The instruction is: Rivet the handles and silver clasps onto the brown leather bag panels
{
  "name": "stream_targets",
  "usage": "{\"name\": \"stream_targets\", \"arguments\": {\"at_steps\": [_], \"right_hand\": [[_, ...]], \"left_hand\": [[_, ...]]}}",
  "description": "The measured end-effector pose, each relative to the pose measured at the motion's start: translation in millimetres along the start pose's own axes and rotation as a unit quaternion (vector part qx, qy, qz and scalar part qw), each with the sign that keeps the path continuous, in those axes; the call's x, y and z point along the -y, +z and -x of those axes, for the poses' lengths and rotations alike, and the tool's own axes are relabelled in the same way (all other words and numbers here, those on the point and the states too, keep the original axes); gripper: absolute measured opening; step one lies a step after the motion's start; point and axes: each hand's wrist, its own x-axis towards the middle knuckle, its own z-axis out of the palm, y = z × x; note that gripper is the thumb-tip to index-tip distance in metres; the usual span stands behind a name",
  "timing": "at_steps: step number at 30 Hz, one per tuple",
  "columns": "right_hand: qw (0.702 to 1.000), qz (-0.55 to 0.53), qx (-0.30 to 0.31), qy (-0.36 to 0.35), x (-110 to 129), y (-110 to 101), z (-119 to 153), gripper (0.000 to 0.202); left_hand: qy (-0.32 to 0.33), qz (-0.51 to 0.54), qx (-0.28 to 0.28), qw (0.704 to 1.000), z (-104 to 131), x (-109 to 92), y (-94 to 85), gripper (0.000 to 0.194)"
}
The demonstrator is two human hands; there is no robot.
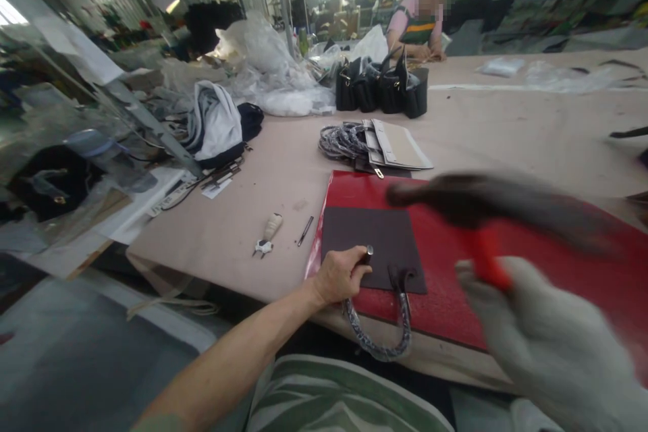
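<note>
My left hand, bare, is closed around a short metal punch that stands over a dark brown leather panel. A bag handle in clear wrapping is joined to the panel and loops over the table's front edge; one of its ends lies just under my left hand. In a pale glove, my right hand grips the red handle of a hammer. The hammer is raised to the right of the panel and smeared by motion. Under the panel lies a glossy red board.
Pliers and a thin dark tool lie left of the board. Beyond it are stacked pale panels with wrapped handles and several black bags. Plastic wrap and cloth crowd the left. A person sits across the table.
</note>
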Motion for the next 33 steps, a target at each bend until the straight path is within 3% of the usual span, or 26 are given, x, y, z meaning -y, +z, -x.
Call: {"name": "stream_targets", "arguments": {"at_steps": [3, 5, 10, 13, 17, 25, 29, 33], "right_hand": [[0.994, 0.049, 0.09, -0.036, -9, 15, 2, 0.028], [0.994, 0.024, 0.103, -0.03, -10, 24, -6, 0.028], [0.983, -0.1, 0.142, 0.064, -4, 52, -58, 0.03], [0.975, -0.069, 0.188, 0.094, -12, 78, -88, 0.024], [0.972, -0.042, 0.203, 0.11, -25, 102, -102, 0.022], [0.967, 0.021, 0.221, 0.123, -33, 113, -102, 0.028], [0.962, 0.025, 0.235, 0.14, -34, 114, -103, 0.028], [0.956, 0.034, 0.244, 0.157, -34, 116, -105, 0.03]], "left_hand": [[0.005, 0.005, -0.004, 1.0, 1, 1, -0.2, 0.015], [0.003, 0.009, -0.003, 1.0, 1, 0, -0.8, 0.012], [-0.023, 0.033, 0.009, 0.999, 0, -4, -2.9, 0.011], [-0.042, 0.059, 0.001, 0.997, 0, -8, -4.3, 0.011], [-0.041, 0.064, -0.015, 0.997, 1, -12, -7.0, 0.012], [0.015, 0.066, -0.062, 0.996, 6, -9, -3.9, 0.008], [-0.068, 0.1, -0.093, 0.988, 5, -11, -6.5, 0.011], [-0.128, 0.124, -0.082, 0.981, 1, -13, -9.4, 0.014]]}}
